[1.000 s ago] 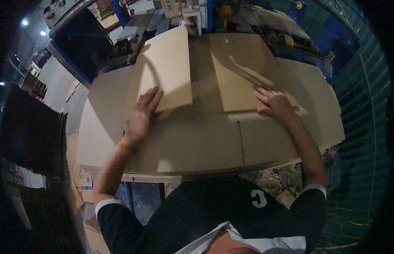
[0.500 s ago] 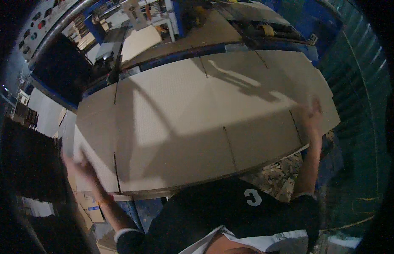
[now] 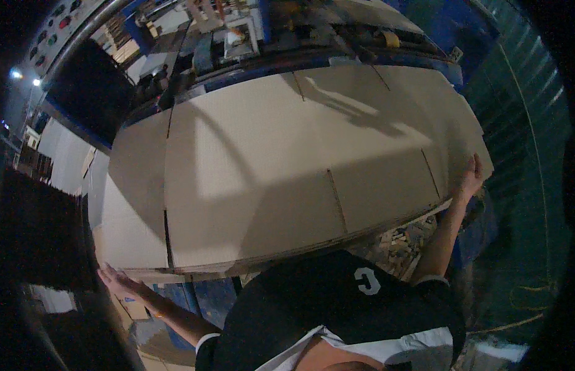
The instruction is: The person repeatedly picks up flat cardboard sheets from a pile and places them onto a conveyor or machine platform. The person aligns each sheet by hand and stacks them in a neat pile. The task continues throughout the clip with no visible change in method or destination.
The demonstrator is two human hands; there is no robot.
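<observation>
A wide stack of flat tan cardboard sheets (image 3: 262, 142) with dark slots cut into it lies in front of me. At its near left corner is my left hand (image 3: 119, 282), its fingers stretched out along the edge. My right hand (image 3: 471, 178) rests by the right end of the stack, fingers extended and pointing away from me. Neither hand has anything gripped in it. Shadows fall across the top sheet, and the undersides of both hands are hidden.
Behind the stack stands a blue machine (image 3: 250, 68) with dark rollers and a yellow part (image 3: 392, 40). A control panel with buttons (image 3: 52, 34) is at the far left. Cardboard scraps (image 3: 395, 244) lie below the stack's near edge. Green corrugated sheeting (image 3: 522, 167) runs along the right.
My left hand has come down and nearer, from over the left edge to the near corner. My right hand has shifted outward to the right end. Cardboard on the machine bed has gone from there.
</observation>
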